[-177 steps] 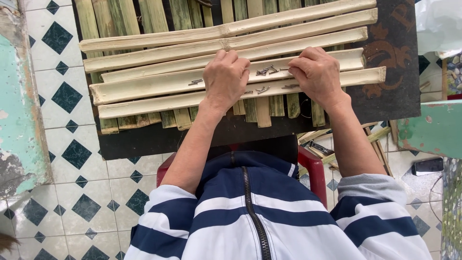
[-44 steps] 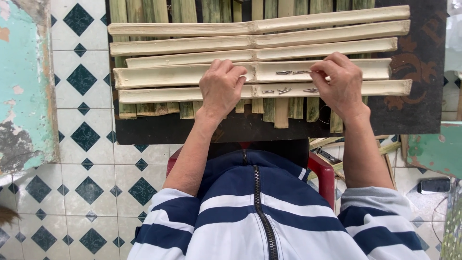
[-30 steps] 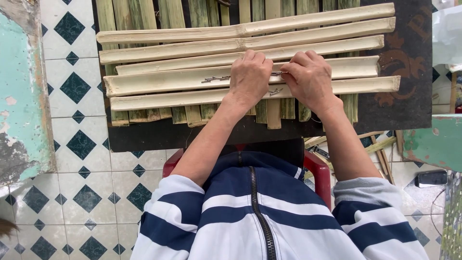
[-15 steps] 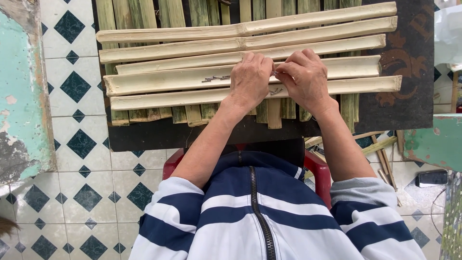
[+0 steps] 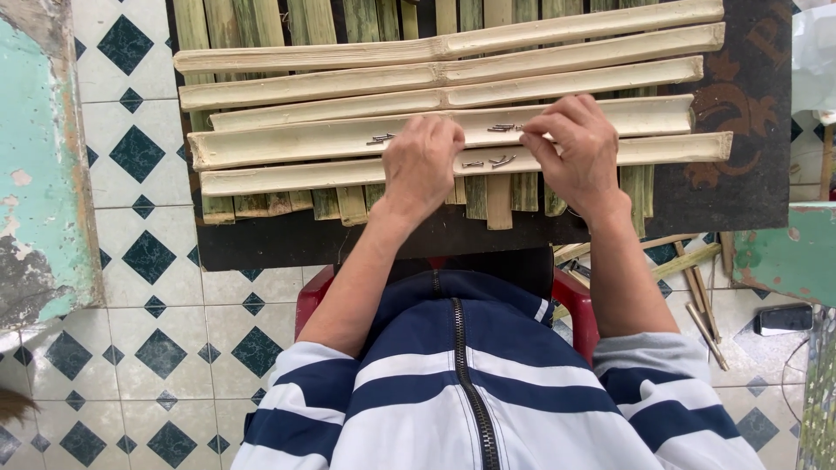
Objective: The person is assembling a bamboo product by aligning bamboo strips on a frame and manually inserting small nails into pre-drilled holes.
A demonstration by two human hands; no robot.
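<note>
We see small nails (image 5: 498, 160) lying loose on the pale bamboo slats (image 5: 348, 139), which run from 9 to 3 o'clock. Our right hand (image 5: 575, 148), fingers curled, pinches at them; our left hand (image 5: 424, 164) rests flat, at their 9 o'clock.

Both forearms extend forward, bare from the pushed-up sleeves. Left hand (image 5: 424, 164) lies palm down, knuckles raised, fingers curled under. Right hand (image 5: 576, 148) lies palm down just beside it, fingers bent and drawn together, pointing left.
</note>
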